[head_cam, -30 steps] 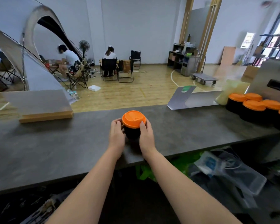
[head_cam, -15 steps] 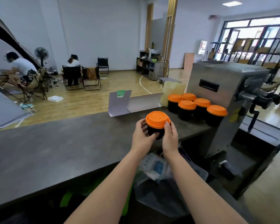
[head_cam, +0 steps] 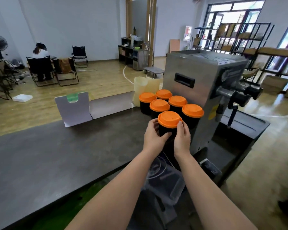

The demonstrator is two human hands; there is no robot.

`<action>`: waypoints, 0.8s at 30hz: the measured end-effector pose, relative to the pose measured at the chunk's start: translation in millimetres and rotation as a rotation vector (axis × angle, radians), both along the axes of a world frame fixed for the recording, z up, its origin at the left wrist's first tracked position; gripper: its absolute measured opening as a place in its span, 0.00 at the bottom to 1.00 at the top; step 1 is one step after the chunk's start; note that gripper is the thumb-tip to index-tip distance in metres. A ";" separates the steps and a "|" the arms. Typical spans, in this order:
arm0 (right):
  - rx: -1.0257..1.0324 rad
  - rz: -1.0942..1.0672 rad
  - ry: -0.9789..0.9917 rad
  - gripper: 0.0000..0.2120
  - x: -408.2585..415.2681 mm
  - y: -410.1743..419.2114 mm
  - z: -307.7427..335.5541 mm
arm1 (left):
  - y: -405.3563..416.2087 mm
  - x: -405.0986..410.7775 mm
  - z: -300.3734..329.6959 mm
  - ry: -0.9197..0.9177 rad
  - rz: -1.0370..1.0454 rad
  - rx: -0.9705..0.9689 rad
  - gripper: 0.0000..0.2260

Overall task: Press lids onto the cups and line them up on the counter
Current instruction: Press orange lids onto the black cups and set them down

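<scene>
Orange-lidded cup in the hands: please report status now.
Left hand and right hand grip the lidded cup. Five capped cups grouped just behind. Steel machine close on the right.

Bright window daylight, wide-angle edge distortion

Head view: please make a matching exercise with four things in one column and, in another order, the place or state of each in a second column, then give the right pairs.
Things
1. held cup
2. five lidded cups
3. steel machine
4. white folded card

Places or states
A. stands at the counter's far edge, left of the cups
B. gripped between the left hand and the right hand
C. grouped on the counter beside the machine
D. at the counter's right end, behind the cups

Pairs: 1-B, 2-C, 3-D, 4-A
</scene>
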State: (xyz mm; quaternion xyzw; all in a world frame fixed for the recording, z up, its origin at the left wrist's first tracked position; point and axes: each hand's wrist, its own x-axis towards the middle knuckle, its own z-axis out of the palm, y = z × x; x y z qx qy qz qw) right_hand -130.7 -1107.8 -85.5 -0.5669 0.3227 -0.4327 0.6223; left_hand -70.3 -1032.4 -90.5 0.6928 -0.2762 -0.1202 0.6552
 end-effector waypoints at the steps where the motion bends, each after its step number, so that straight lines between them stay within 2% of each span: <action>1: 0.003 -0.003 0.004 0.19 1.3 -5.7 -0.6 | -6.6 1.7 -2.3 0.000 0.005 0.007 0.26; 20: 0.016 -0.116 0.054 0.21 16.6 -35.3 -17.3 | -39.6 12.6 -7.9 -0.007 0.006 0.083 0.30; 24: 0.064 -0.156 0.002 0.20 10.0 -30.6 -21.3 | -27.2 10.4 -3.4 -0.018 0.032 0.103 0.31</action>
